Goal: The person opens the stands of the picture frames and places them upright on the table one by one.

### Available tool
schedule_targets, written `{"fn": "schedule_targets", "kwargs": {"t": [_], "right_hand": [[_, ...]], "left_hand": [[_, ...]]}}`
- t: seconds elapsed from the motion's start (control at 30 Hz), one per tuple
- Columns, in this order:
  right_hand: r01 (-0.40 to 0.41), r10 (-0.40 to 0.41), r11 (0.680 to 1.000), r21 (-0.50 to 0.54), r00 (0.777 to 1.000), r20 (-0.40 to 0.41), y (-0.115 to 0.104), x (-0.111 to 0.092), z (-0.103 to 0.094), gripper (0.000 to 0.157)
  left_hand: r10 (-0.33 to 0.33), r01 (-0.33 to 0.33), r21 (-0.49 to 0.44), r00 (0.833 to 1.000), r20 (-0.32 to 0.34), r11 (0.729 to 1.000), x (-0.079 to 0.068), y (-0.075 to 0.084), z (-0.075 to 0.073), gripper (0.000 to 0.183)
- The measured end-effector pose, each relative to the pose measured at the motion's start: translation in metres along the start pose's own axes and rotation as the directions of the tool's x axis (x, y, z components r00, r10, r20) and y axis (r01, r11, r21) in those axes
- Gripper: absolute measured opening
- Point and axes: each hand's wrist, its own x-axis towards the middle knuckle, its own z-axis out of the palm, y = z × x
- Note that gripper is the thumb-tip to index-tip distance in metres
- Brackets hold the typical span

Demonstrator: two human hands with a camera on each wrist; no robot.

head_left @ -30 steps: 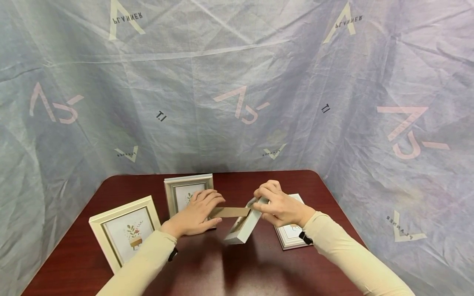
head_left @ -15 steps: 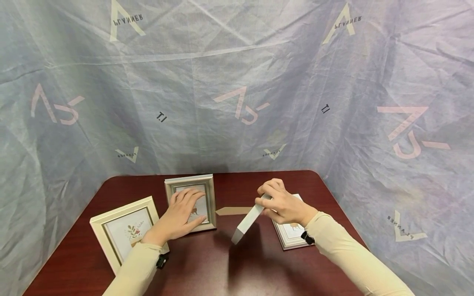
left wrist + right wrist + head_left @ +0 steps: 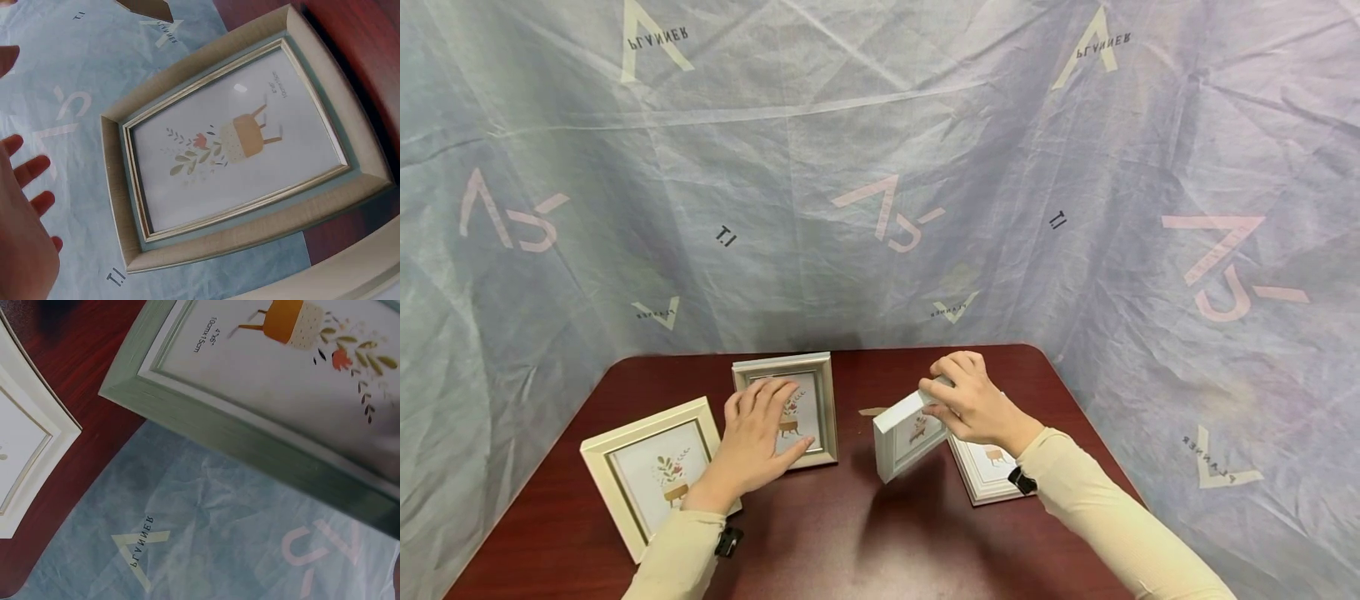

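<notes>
My right hand (image 3: 973,404) grips a pale green-grey picture frame (image 3: 917,429) by its upper edge. The frame is tilted above the table, its flower-pot picture turned toward me. A brown stand (image 3: 871,412) pokes out behind it. In the right wrist view the held frame's border (image 3: 237,444) fills the upper right. My left hand (image 3: 760,437) holds nothing, fingers spread and bent, in front of an upright champagne-coloured frame (image 3: 825,408). The left wrist view shows that frame's picture (image 3: 231,144) large, with the left fingers (image 3: 32,170) apart from it.
A cream frame (image 3: 658,462) stands at the left, partly behind the left forearm. To the right a white frame (image 3: 985,475) lies on the dark red table (image 3: 820,542), partly under the right hand. A grey printed cloth (image 3: 880,208) hangs behind.
My left hand has come off the brown stand and moved left. The right hand has turned the green-grey frame from its back and edge to its picture side.
</notes>
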Motion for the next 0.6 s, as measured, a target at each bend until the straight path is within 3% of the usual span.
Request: {"fn": "schedule_targets", "kwargs": {"t": [0.33,0.6], "right_hand": [[-0.203,0.202,0.976,-0.084,0.979,-0.027,0.001,0.003,0.002,0.026],[-0.310,0.309,0.943,-0.117,0.951,-0.029,-0.002,0.006,0.006,0.024]], "left_hand": [[-0.086,0.087,0.002,0.990,-0.113,0.996,-0.003,0.008,0.004,0.076],[-0.120,0.119,-0.018,0.984,-0.131,0.993,-0.005,0.018,0.017,0.078]]}}
